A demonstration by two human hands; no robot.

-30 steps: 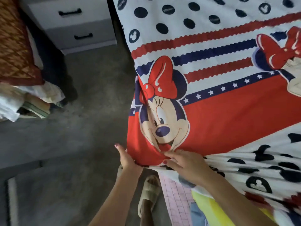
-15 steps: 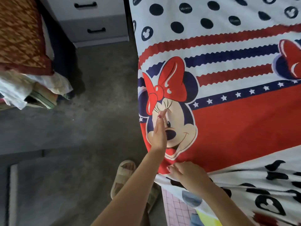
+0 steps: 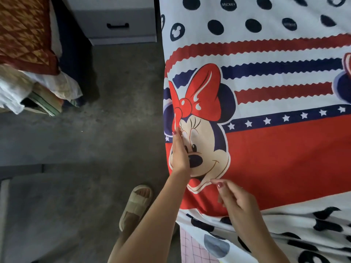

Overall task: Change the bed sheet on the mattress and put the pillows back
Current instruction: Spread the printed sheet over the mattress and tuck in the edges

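Sheet [image 3: 275, 158]: it lies spread over the mattress on my right, its left edge running down the side of the bed next to the grey floor [image 3: 104, 130]. The print is loud. At the top it is white with dark blue dots, some bearing mouse-head shapes or the word MICKEY. Below come scalloped red and blue stripes, then a blue band of white stars, then a broad red field. A cartoon mouse face with a big red bow sits at the bed's edge, half on the stripes and half on the red. Nearer to me the cloth turns white again with dark blotchy shapes and lies in loose wrinkles, and under its hanging edge I see a pink checked fabric [image 3: 191, 247].

My left hand [image 3: 179, 154] rests flat on the sheet at the bed's edge, fingers straight and together, over the mouse's cheek. My right hand [image 3: 235, 200] hangs above the red field close to the chin of the face, fingers loosely curled, the thumb and forefinger near each other; I cannot tell whether they pinch any cloth.

My foot in a beige slipper [image 3: 135, 205] stands on the floor beside the bed. A grey drawer unit [image 3: 117, 25] stands at the top, and a heap of cloths [image 3: 28, 73] lies at the left.
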